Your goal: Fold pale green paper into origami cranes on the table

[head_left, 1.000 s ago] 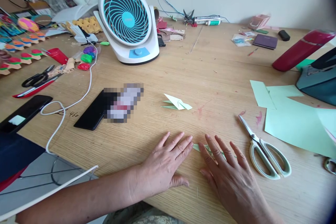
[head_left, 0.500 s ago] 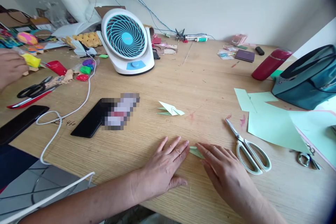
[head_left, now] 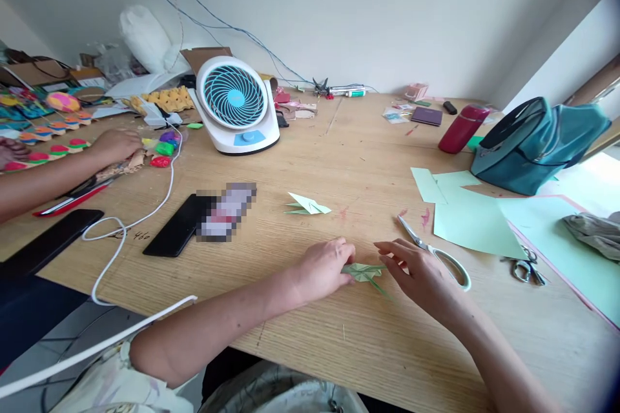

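Note:
A small folded green paper piece (head_left: 364,271) lies on the wooden table (head_left: 310,155) between my two hands. My left hand (head_left: 325,266) pinches its left end with curled fingers. My right hand (head_left: 420,273) holds its right end, fingertips touching the paper. A second, finished folded paper figure (head_left: 306,204) rests on the table a little beyond my hands, untouched.
Pale-handled scissors (head_left: 433,252) lie just behind my right hand, green paper sheets (head_left: 472,221) beyond them. A black phone (head_left: 179,225), white cable (head_left: 126,226), desk fan (head_left: 234,105), red bottle (head_left: 462,128) and teal bag (head_left: 533,141) stand around. Another person's hand (head_left: 115,144) works at far left.
My hands were flat, pressing the paper on the table; now both have curled and hold its ends. The view has risen and pulled back. The other person's hand has moved onto the table.

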{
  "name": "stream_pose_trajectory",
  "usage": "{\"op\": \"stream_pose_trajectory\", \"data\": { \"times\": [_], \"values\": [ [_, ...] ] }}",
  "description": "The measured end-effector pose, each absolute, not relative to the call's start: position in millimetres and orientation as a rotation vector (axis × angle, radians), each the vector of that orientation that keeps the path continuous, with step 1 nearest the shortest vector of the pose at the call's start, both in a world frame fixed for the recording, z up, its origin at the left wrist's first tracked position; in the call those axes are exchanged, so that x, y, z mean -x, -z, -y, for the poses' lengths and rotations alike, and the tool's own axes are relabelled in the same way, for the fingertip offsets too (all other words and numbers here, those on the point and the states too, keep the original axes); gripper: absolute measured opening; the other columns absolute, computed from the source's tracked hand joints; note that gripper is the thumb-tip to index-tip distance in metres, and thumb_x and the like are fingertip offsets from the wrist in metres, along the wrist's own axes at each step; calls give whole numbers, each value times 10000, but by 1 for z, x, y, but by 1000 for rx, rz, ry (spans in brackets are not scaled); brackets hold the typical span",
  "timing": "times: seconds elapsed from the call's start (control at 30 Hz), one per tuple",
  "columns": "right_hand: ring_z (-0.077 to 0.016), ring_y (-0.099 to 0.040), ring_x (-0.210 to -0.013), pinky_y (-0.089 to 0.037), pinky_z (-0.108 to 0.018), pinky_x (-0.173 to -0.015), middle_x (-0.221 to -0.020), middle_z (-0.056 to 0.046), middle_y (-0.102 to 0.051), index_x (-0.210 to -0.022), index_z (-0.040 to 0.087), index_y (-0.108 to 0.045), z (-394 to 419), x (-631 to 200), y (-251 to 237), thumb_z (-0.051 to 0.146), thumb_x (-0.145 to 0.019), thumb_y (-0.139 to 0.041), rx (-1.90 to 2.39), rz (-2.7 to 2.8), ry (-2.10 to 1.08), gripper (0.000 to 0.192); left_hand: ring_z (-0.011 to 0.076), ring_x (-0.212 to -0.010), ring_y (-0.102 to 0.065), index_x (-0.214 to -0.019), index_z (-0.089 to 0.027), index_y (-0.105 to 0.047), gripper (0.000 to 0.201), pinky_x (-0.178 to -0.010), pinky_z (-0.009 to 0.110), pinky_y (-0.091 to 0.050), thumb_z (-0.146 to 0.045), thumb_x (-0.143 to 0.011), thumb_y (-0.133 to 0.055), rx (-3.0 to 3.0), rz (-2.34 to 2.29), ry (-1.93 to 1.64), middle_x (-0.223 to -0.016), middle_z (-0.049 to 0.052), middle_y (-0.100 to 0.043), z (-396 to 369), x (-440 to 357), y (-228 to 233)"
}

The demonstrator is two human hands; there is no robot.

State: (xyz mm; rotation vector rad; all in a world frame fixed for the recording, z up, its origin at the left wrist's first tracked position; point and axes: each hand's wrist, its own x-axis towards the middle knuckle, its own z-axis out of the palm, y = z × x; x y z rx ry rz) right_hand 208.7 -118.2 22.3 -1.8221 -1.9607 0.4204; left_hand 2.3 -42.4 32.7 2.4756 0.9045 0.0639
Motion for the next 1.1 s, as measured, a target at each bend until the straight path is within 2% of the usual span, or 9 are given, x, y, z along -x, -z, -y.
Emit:
{"op": "stream_pose_trajectory", "data": {
  "times": [0.17, 0.27, 0.43, 0.5, 0.6, 0.73, 0.83, 0.97, 1.1],
  "values": [
    [-181, -708, -756, -486, -292, -612, -1053, -60, -728, -1135, 225, -667, 113, -224, -26, 291, -986, -438, 1951, 1920, -199, 281, 170, -701, -556, -727, -181, -598, 169, -636, 268, -366, -181, -694, -763, -2282, -964, -46, -738, -5, -592, 36, -15, -35],
    [-215, -702, -788, -421, -287, -555, -990, -60, -707, -1082, 232, -652, 113, -238, -32, 302, -985, -425, 2191, 1871, -9, 257, 131, -616, -496, -707, -177, -608, 282, -587, 245, -314, -98, -537, -818, -1774, -900, -238, -612, -53, -546, 19, -22, -31],
    [-285, -716, -756, -387, -318, -552, -879, -116, -697, -918, 174, -619, 119, -264, -26, 333, -955, -453, 2571, 1822, -62, 233, 77, -547, -457, -718, -145, -593, 394, -532, 212, -320, -408, -565, -844, -1515, -819, -446, -612, -57, -534, -21, -33, -29],
    [-321, -721, -801, -402, -340, -582, -825, -123, -707, -852, 180, -610, 121, -273, -16, 374, -931, -493, 2596, 1843, -131, 240, 55, -527, -431, -710, -150, -546, 517, -507, 195, -305, -528, -526, -846, -1414, -816, -559, -621, -65, -511, -33, -37, -31],
    [-334, -718, -835, -412, -346, -581, -889, -121, -726, -831, 203, -607, 123, -278, -2, 389, -864, -569, 2546, 1899, -203, 193, 23, -485, -385, -712, -154, -509, 614, -474, 170, -276, -593, -464, -859, -1288, -802, -681, -621, -85, -472, -43, -45, -36],
    [-291, -713, -776, -439, -346, -614, -828, -103, -714, -776, 210, -574, 118, -272, 6, 324, -888, -494, 2383, 1934, -54, 178, 44, -514, -495, -744, -145, -555, 588, -495, 171, -361, -562, -491, -883, -1195, -739, -738, -636, -54, -544, -46, -59, -43],
    [-252, -688, -700, -445, -328, -607, -755, -76, -686, -749, 223, -537, 112, -264, 2, 333, -909, -456, 2222, 1866, 47, 211, 99, -637, -631, -794, -140, -597, 567, -586, 197, -469, -538, -518, -891, -1158, -677, -742, -704, -15, -616, -48, -62, -51],
    [-166, -538, -514, -388, -270, -510, -586, 22, -565, -755, 237, -501, 104, -253, -11, 395, -956, -414, 2020, 1717, -219, 270, 171, -813, -722, -836, -135, -628, 535, -636, 205, -517, -473, -531, -910, -1135, -599, -718, -816, 10, -660, -53, -51, -64],
    [-142, -483, -599, -405, -249, -565, -656, 23, -526, -845, 205, -586, 100, -239, -20, 490, -952, -459, 1802, 1635, -538, 330, 157, -719, -725, -833, -135, -631, 501, -555, 183, -494, -466, -565, -894, -1165, -609, -741, -771, -5, -664, -57, -38, -74]
  ]
}}
